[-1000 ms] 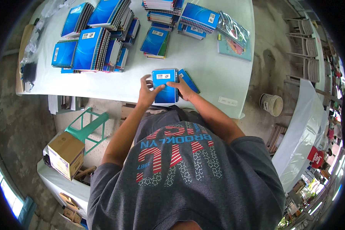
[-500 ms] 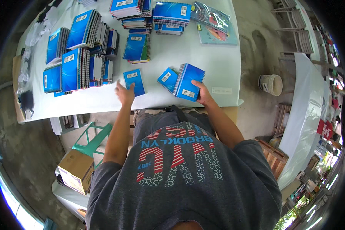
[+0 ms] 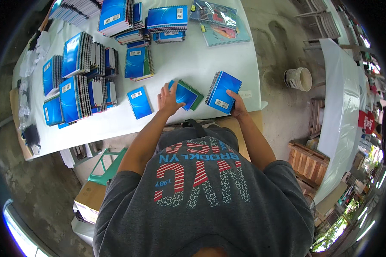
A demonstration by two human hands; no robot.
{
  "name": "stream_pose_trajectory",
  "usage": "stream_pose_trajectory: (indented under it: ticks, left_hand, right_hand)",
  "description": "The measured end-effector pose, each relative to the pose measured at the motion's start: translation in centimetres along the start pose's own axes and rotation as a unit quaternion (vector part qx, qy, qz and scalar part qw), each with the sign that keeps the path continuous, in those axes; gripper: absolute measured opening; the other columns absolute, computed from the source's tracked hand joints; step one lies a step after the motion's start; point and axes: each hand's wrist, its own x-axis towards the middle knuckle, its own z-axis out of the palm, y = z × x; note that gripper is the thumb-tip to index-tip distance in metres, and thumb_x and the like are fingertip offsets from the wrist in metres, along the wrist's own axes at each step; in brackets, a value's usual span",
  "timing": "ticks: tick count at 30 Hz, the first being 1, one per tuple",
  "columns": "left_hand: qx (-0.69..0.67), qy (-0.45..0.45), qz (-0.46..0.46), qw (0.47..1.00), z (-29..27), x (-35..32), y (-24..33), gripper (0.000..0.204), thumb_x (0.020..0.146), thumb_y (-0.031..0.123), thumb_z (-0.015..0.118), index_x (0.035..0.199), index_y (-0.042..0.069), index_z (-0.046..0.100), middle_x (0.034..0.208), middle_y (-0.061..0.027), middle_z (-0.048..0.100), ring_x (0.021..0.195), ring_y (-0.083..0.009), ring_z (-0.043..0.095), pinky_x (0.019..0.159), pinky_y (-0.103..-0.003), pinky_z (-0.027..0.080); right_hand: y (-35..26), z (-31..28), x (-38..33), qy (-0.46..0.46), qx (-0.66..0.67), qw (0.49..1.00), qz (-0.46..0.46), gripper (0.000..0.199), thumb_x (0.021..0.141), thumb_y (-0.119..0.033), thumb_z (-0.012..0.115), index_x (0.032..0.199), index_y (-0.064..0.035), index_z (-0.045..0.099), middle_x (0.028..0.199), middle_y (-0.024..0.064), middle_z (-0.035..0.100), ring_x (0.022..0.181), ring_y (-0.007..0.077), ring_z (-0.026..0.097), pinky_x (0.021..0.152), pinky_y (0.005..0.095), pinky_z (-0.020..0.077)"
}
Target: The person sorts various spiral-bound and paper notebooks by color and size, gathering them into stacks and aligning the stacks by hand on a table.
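Note:
My right hand is closed round the side of a blue spiral notebook, possibly more than one; the wire binding faces left. My left hand spans another blue notebook, fingers at its far edge and thumb at the near edge. Beneath that one a green notebook sticks out, set at an angle. Flat on the table, left of my left hand, lies a single small blue notebook.
Stacks of blue spiral notebooks fill the left of the white-covered table. More piles stand at the far side, beside clear-wrapped notebooks. A short pile sits mid-table. A white bucket stands on the floor at right.
My left hand has moved right, from beside the single notebook onto the blue one over the green. My right hand's notebook has shifted right, away from that pair. The view has shifted.

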Motion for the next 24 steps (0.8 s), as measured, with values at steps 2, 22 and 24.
stream_pose_trajectory:
  ticks: [2, 22, 24]
  left_hand:
    - [0.003, -0.052, -0.036, 0.998, -1.4, 0.2, 0.1, 0.095, 0.064, 0.032, 0.079, 0.14, 0.018, 0.025, 0.144, -0.0157, 0.019, 0.133, -0.0316, 0.023, 0.103, -0.049, 0.027]
    - [-0.478, 0.041, 0.039, 0.877, -8.1, 0.7, 6.0, 0.041, 0.087, 0.03, 0.058, 0.107, -0.004, 0.049, 0.105, -0.0211, 0.056, 0.092, -0.0349, 0.058, 0.08, -0.041, 0.045]
    - [-0.323, 0.147, 0.042, 0.934, -4.0, -0.2, 5.7, 0.058, 0.085, 0.029, 0.061, 0.12, -0.009, 0.037, 0.118, -0.0286, 0.046, 0.106, -0.0349, 0.05, 0.09, -0.04, 0.04]
  right_hand:
    - [0.0, -0.3, -0.2, -0.005, 0.021, 1.0, -0.009, 0.048, 0.076, -0.023, 0.068, 0.116, -0.0037, 0.05, 0.101, 0.0099, 0.061, 0.088, 0.023, 0.062, 0.076, 0.0388, 0.0539]
    - [0.8, 2.3, 1.5, -0.042, 0.034, 0.995, -0.087, 0.065, 0.075, -0.027, 0.073, 0.125, -0.0021, 0.04, 0.111, 0.0104, 0.054, 0.103, 0.0209, 0.054, 0.089, 0.0366, 0.0463]
    - [1.0, 5.2, 1.9, -0.088, 0.042, 0.991, -0.09, 0.064, 0.075, -0.025, 0.074, 0.124, -0.0017, 0.04, 0.111, 0.0099, 0.054, 0.102, 0.0201, 0.054, 0.09, 0.0355, 0.0448]
